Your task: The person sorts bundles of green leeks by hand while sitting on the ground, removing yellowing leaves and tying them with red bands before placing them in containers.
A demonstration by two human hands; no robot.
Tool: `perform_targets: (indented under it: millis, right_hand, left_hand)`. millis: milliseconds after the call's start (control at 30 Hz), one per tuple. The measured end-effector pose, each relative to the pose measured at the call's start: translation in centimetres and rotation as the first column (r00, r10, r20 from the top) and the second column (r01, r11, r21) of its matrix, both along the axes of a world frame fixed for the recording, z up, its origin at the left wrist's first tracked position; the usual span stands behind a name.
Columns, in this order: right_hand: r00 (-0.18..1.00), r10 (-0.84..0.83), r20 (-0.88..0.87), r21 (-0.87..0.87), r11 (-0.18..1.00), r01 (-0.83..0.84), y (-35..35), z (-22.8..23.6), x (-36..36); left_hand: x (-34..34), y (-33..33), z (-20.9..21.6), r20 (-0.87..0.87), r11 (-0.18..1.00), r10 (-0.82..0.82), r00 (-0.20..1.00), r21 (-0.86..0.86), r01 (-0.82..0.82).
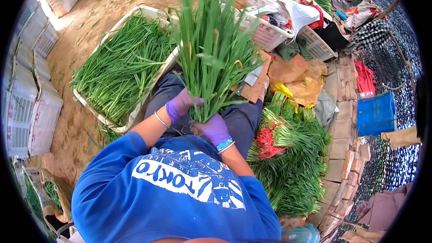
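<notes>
Upright over my lap stands a large bunch of garlic chives (211, 58), its long flat leaves spreading upward. My left hand (183, 104), in a purple glove, is closed round its left side near the bottom. My right hand (214, 130), gloved the same, grips the lower end of the bunch; its fingertips are partly hidden. To the left, a white crate (118, 129) is filled with loose chives (128, 63). On my right lie tied bundles of chives (292, 166), with a heap of red ties (269, 143) on top of them.
White plastic crates (45, 108) are stacked at the far left. Another crate (265, 33) with cloths and bags stands ahead to the right. Brown paper (292, 74) and a low brick edge (339, 144) lie right, with a blue container (376, 113) beyond.
</notes>
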State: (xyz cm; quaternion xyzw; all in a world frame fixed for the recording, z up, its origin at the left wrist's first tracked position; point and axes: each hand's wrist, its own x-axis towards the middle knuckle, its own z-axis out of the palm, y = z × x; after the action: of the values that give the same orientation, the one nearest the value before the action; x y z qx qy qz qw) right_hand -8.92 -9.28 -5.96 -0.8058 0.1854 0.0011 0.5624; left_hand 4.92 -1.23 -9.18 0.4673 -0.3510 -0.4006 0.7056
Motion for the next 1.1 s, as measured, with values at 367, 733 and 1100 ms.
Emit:
perform_targets:
  millis: [367,733,1100]
  right_hand:
    - [0.830,-0.430,0.355,0.651,0.751,0.111,-5.9,0.1,-3.8]
    - [0.739,-0.552,0.387,0.493,0.801,0.340,-14.1,-0.9,-0.5]
    - [0.676,-0.293,0.676,-0.040,0.902,0.431,-25.3,7.7,5.0]
  left_hand:
    - [-1.6,-0.4,2.9,0.171,0.907,-0.399,0.901,0.222,0.359]
    - [-2.1,-10.2,3.4,-0.258,0.805,-0.519,0.815,0.173,0.567]
    - [3.2,-22.7,12.2,0.268,0.939,-0.312,0.912,-0.057,0.338]
